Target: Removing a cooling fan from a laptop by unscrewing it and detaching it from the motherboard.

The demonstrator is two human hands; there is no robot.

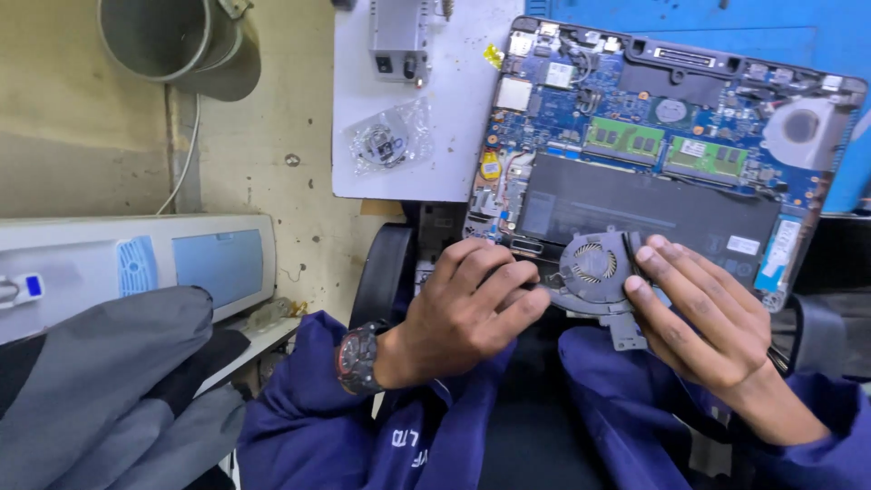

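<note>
You held the laptop cooling fan [592, 266] between both hands.

Your left hand [467, 313] pinched its left edge with curled fingers; your right hand [694, 313] clamped its right side, fingers nearly straight. The opened laptop [653, 145] lay just beyond your grip.

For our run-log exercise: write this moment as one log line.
left hand: grips cooling fan edge | right hand: holds fan's other side | fan: held over opened laptop | watch: left wrist
</note>
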